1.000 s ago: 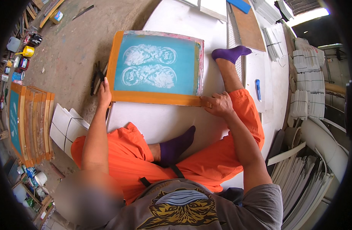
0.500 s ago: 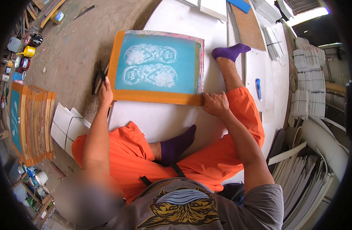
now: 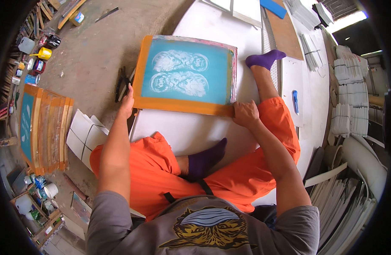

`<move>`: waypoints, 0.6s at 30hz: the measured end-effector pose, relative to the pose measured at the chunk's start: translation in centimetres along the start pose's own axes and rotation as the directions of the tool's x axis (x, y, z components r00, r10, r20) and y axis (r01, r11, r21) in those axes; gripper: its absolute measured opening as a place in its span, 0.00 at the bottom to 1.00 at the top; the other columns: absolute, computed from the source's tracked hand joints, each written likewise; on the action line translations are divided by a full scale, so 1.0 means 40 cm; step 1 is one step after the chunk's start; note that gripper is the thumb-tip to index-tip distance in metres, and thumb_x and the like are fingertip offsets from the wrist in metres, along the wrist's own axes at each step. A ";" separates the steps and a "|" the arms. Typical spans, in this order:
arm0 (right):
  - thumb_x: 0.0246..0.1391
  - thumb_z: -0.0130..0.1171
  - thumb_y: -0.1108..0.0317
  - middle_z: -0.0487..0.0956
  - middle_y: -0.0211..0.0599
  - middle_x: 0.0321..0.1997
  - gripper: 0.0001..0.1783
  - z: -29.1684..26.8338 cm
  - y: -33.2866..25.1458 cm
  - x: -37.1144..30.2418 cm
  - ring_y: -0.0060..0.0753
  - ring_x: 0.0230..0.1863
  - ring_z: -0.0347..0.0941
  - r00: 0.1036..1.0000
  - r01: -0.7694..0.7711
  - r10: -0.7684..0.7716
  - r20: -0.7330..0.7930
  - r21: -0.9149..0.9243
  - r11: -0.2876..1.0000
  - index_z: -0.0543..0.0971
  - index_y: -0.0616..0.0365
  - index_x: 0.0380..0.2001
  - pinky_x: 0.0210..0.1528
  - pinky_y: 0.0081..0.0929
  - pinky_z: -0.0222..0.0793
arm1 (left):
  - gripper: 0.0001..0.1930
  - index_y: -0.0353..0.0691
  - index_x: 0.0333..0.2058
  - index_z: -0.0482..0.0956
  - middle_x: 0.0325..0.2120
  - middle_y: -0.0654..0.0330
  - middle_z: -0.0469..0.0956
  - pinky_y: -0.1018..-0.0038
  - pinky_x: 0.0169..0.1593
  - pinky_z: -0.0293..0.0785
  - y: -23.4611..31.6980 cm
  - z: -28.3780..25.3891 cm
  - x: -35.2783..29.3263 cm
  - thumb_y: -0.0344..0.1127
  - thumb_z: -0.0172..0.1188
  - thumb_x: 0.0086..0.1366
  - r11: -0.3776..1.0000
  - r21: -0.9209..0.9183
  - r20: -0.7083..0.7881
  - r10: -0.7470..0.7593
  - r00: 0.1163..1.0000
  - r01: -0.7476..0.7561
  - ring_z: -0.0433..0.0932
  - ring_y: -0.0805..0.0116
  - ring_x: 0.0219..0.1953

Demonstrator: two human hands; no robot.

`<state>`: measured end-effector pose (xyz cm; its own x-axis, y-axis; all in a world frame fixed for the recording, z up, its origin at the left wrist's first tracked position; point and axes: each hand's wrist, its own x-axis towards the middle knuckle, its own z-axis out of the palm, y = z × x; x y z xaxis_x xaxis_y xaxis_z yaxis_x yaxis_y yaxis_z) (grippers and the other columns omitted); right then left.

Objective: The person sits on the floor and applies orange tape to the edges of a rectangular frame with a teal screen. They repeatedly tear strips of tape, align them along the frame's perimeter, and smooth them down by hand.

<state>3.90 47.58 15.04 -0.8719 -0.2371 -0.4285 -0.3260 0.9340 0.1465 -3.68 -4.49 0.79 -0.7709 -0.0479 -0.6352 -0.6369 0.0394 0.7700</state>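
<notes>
A screen-printing frame [image 3: 182,106] with an orange-brown border lies before me. Its teal mesh [image 3: 219,63] carries two pale, sole-shaped designs. My left hand [image 3: 127,103] is at the near left corner, fingers stretched along the outer side; the thumb and palm are partly hidden, so its hold is unclear. At the near right corner, my right hand [image 3: 246,113] is closed, its fingers curled on the border. A dark clamp [image 3: 122,85] stands beside the frame's left side. Beneath is a white table [image 3: 178,127].
My purple-socked feet [image 3: 265,59] rest on the tabletop. A blue cutter [image 3: 295,102] lies to the right. More wooden frames [image 3: 51,131] stand at left, near a tied white stack [image 3: 82,136]. Paint containers [image 3: 44,53] line the floor at far left; bundled white sheets [image 3: 351,93] are at far right.
The whole scene sits slightly further right in the picture, as the view has shifted. Both hands keep their places at the frame's near corners.
</notes>
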 end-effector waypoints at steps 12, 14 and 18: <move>0.40 0.72 0.58 0.79 0.42 0.49 0.32 0.049 0.063 -0.012 0.47 0.55 0.75 0.957 0.071 -0.021 -0.288 0.163 0.984 0.74 0.56 0.49 0.59 0.43 0.69 | 0.23 0.35 0.53 0.77 0.48 0.46 0.79 0.51 0.59 0.70 0.074 0.211 -0.189 0.51 0.54 0.75 0.455 0.823 -0.320 0.866 0.384 -0.341 0.77 0.44 0.53; 0.40 0.74 0.57 0.78 0.42 0.52 0.34 0.046 0.073 -0.025 0.47 0.56 0.74 0.944 0.092 -0.015 -0.330 0.219 0.971 0.73 0.55 0.51 0.62 0.44 0.68 | 0.24 0.34 0.54 0.77 0.54 0.44 0.75 0.51 0.63 0.66 0.054 0.349 -0.243 0.50 0.58 0.73 0.305 0.725 -0.018 0.904 0.426 -0.617 0.71 0.43 0.59; 0.43 0.73 0.56 0.77 0.42 0.54 0.34 0.015 0.096 -0.064 0.47 0.59 0.73 0.954 0.104 -0.016 -0.299 0.278 0.955 0.73 0.53 0.53 0.63 0.44 0.67 | 0.38 0.33 0.68 0.66 0.73 0.44 0.56 0.51 0.78 0.44 0.014 0.692 -0.382 0.55 0.60 0.69 0.020 0.625 0.633 0.571 0.522 -0.780 0.47 0.45 0.78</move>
<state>5.10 51.92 16.19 -0.9358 -0.3216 -0.1443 -0.3000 0.9416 -0.1528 7.42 23.87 9.24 -0.7738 0.6295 0.0698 0.5811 0.6619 0.4735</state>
